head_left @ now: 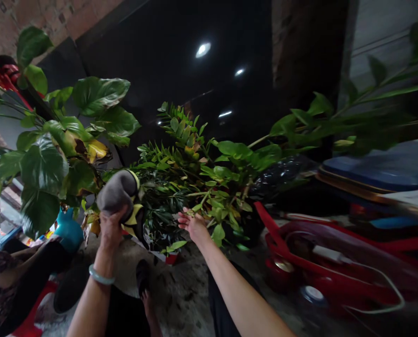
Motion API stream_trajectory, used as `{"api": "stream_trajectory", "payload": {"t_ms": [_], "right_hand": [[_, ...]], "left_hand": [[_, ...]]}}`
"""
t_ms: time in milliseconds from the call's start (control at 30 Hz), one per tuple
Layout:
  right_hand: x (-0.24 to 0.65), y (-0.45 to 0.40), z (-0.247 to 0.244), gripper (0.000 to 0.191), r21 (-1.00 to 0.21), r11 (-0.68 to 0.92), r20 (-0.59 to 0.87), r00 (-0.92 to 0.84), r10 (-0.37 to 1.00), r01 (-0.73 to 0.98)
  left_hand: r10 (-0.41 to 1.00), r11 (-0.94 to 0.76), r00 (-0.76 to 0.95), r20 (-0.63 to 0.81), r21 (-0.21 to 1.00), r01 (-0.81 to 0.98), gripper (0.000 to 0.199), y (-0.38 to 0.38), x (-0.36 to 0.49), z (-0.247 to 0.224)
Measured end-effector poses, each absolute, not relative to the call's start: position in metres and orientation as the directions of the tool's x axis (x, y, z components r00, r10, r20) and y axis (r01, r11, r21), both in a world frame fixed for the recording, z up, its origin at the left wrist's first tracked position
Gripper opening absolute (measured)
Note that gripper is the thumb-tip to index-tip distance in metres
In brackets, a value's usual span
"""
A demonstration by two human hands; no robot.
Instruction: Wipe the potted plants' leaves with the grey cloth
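Observation:
My left hand, with a pale bangle at the wrist, is closed around a bunched grey cloth with yellow edging. The cloth is in front of the potted plants, beside a large-leaved plant on the left. My right hand reaches to the lower leaves of a bushy green plant. Its fingers are apart and slightly curled, with nothing visible in them. Whether its fingertips touch a leaf, I cannot tell. Dark narrow leaves fill the gap between my hands.
A dark glossy panel stands behind the plants. To the right are a red plastic basket with a white cable and a stack with a blue top. Another person sits at the lower left, near a teal vessel.

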State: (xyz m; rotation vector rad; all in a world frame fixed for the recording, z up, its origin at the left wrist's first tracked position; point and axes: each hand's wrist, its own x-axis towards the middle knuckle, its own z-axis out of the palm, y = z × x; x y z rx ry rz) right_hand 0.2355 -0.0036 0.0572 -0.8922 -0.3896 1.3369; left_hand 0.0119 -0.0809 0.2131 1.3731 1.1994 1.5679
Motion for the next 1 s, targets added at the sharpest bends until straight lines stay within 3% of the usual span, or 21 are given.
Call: {"api": "stream_trajectory", "payload": {"t_ms": [100,200,267,367,467,667,767,900,1000], "right_hand": [[0.241,-0.003,0.056,0.029,-0.765,-0.021,-0.214,0.224,0.951,-0.644],[0.241,-0.009,0.055,0.033,-0.802,-0.058,-0.189,0.161,0.969,-0.595],[0.239,-0.017,0.055,0.032,-0.833,-0.092,-0.172,0.096,0.981,-0.546],[0.236,-0.030,0.055,0.030,-0.876,-0.129,-0.146,0.001,0.989,-0.465],[0.236,-0.038,0.055,0.032,-0.908,-0.124,-0.111,-0.055,0.992,-0.401],[0.244,-0.041,0.054,0.030,-0.967,-0.090,-0.060,-0.133,0.989,-0.238],[0.248,-0.045,0.053,0.027,-0.981,-0.097,-0.065,-0.187,0.980,-0.170],[0.248,-0.048,0.056,0.024,-0.984,-0.095,-0.064,-0.196,0.979,-0.152],[0.245,-0.050,0.059,0.026,-0.982,-0.084,-0.058,-0.152,0.987,-0.172]], "left_hand": [[0.987,-0.104,-0.125,0.100,0.994,-0.029,0.058,-0.087,0.032,0.174],[0.993,0.109,-0.037,-0.115,0.985,-0.135,0.056,-0.105,0.031,0.163],[0.996,0.051,-0.062,-0.065,0.977,-0.205,0.048,-0.109,0.021,0.183],[0.977,-0.173,-0.169,0.129,0.945,-0.278,0.044,-0.095,0.012,0.226],[0.942,-0.300,-0.239,0.234,0.907,-0.297,0.040,-0.072,0.020,0.235],[0.990,0.112,-0.061,-0.125,0.977,-0.181,0.042,-0.079,0.035,0.198],[1.000,-0.013,-0.024,0.007,0.972,-0.233,0.043,-0.084,0.027,0.236],[0.941,-0.333,-0.170,0.293,0.889,-0.314,0.045,-0.060,0.027,0.285],[0.934,-0.331,-0.219,0.282,0.914,-0.236,0.053,-0.041,0.036,0.265]]}}
